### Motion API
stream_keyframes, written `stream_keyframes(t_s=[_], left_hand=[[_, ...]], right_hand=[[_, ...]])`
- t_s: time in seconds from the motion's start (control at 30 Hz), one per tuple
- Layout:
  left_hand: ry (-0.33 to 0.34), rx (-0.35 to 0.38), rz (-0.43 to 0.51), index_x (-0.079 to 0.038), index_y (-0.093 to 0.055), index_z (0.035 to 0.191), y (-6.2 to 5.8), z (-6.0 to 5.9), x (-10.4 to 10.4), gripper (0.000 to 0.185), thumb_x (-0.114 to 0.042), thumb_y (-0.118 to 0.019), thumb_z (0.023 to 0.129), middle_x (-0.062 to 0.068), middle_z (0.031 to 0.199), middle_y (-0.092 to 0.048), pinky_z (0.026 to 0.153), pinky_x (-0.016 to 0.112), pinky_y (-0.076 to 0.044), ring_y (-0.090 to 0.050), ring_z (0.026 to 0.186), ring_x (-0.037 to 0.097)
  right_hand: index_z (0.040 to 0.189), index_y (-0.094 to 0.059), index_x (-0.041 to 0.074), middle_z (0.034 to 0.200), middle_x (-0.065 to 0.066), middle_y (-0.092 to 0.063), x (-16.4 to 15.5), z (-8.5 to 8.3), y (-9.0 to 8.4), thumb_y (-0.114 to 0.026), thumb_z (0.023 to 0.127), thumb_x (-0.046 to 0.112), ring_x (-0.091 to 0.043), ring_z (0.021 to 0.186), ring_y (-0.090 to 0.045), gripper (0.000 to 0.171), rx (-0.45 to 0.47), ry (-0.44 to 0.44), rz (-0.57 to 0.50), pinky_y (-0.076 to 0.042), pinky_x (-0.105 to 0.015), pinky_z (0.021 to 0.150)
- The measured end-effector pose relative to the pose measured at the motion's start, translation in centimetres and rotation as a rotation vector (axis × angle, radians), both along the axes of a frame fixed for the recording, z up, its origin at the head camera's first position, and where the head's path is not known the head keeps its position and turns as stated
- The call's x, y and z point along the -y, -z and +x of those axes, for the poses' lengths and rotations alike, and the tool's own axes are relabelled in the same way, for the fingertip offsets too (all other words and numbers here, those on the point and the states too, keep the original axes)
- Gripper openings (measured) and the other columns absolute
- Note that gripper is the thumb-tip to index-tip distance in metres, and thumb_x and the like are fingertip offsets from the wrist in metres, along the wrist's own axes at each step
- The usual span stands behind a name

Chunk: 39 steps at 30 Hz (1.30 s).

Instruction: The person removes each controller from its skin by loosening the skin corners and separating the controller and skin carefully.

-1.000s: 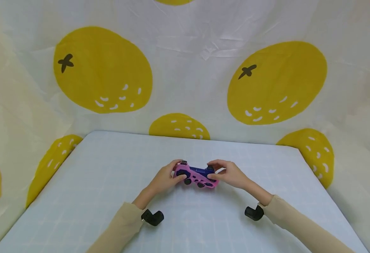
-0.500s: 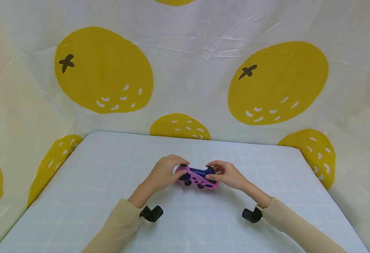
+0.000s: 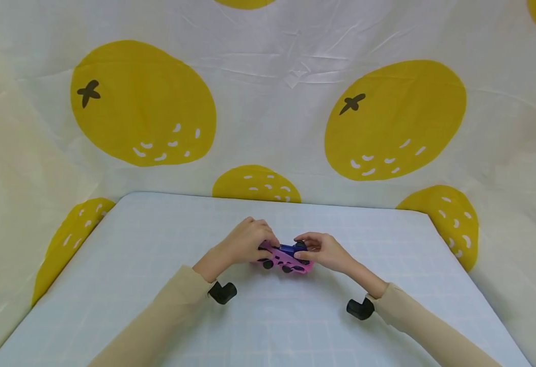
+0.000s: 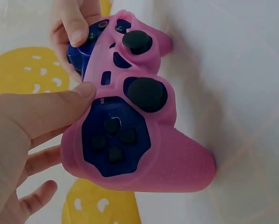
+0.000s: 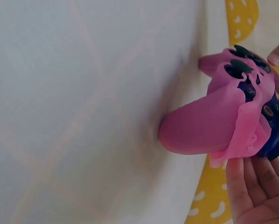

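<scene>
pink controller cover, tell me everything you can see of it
The soft pink silicone cover wraps a dark blue game controller, with cut-outs for the two black thumbsticks and the button clusters. Its surface looks finely dotted. On one grip it is peeled back and folded loose, baring blue plastic. It sits low over the pale blue gridded table, one grip touching it. The left hand and right hand hold its ends.

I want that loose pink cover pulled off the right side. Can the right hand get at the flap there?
Probably yes. The right hand already holds that end of the controller, and the pink cover is peeled up beside its fingers, with nothing between them.
</scene>
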<state>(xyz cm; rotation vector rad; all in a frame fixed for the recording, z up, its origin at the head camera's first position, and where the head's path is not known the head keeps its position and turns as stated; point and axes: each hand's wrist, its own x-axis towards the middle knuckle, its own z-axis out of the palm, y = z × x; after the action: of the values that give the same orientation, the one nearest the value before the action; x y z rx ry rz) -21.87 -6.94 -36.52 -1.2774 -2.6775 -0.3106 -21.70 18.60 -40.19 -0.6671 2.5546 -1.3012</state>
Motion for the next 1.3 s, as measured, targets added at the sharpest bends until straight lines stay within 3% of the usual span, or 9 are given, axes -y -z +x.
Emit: stream_keyframes(t_s=[0.37, 0.6, 0.7, 0.83, 1.1, 1.3], left_hand=[[0.043, -0.004, -0.106, -0.023, -0.077, 0.088, -1.1, -1.0, -0.6, 0.012, -0.030, -0.079, 0.079, -0.012, 0.081, -0.071, 0.079, 0.030, -0.039, -0.056, 0.081, 0.009], [0.084, -0.062, -0.355, -0.027, -0.077, 0.083, -2.4, -1.1, -1.8, 0.012, -0.038, -0.077, 0.079, -0.016, 0.075, -0.070, 0.082, 0.030, -0.039, -0.056, 0.076, 0.007], [0.095, -0.043, -0.407, -0.028, -0.075, 0.078, -2.6, -1.4, -2.4, 0.011, -0.039, -0.078, 0.079, -0.016, 0.071, -0.068, 0.089, 0.034, -0.041, -0.057, 0.074, 0.006], [0.093, 0.089, -0.444, -0.028, -0.073, 0.073, -3.1, -2.0, -2.9, 0.011, -0.035, -0.077, 0.080, -0.016, 0.072, -0.064, 0.091, 0.036, -0.041, -0.054, 0.077, 0.006], [0.172, 0.398, -0.427, -0.025, -0.065, 0.071, -3.3, -3.5, -2.6, 0.016, -0.025, -0.073, 0.085, -0.013, 0.077, -0.058, 0.077, 0.024, -0.044, -0.052, 0.080, 0.009], [0.258, 0.507, -0.328, -0.021, -0.064, 0.074, -3.0, -4.2, -2.5, 0.014, -0.020, -0.072, 0.086, -0.012, 0.076, -0.057, 0.081, 0.024, -0.044, -0.055, 0.084, 0.012]], right_hand=[[0.122, -0.061, 0.000, 0.103, -0.013, -0.071, -0.1, 0.0, 0.4, -0.074, 0.085, 0.027, -0.015, 0.088, -0.067, 0.048, 0.037, -0.005, -0.013, -0.053, -0.023, 0.074], [0.119, -0.063, 0.001, 0.102, -0.013, -0.071, -0.1, 0.4, 0.0, -0.074, 0.084, 0.032, -0.016, 0.087, -0.068, 0.048, 0.084, -0.010, 0.002, -0.055, -0.027, 0.073], [0.117, -0.064, 0.002, 0.101, -0.012, -0.071, -0.1, 0.4, 0.0, -0.074, 0.084, 0.032, -0.016, 0.087, -0.068, 0.046, 0.066, -0.019, 0.011, -0.055, -0.026, 0.071], [0.115, -0.065, 0.003, 0.100, -0.010, -0.071, -0.1, 0.3, 0.1, -0.075, 0.083, 0.031, -0.016, 0.089, -0.067, 0.043, 0.031, -0.038, 0.031, -0.055, -0.025, 0.074], [0.114, -0.065, 0.001, 0.100, -0.011, -0.071, 0.4, 0.3, 0.0, -0.073, 0.085, 0.026, -0.016, 0.091, -0.066, 0.039, -0.021, -0.074, 0.058, -0.056, -0.026, 0.078], [0.115, -0.064, 0.000, 0.099, -0.012, -0.071, 0.1, 0.3, 0.0, -0.072, 0.087, 0.022, -0.017, 0.089, -0.066, 0.036, -0.002, -0.059, 0.051, -0.055, -0.026, 0.075]])
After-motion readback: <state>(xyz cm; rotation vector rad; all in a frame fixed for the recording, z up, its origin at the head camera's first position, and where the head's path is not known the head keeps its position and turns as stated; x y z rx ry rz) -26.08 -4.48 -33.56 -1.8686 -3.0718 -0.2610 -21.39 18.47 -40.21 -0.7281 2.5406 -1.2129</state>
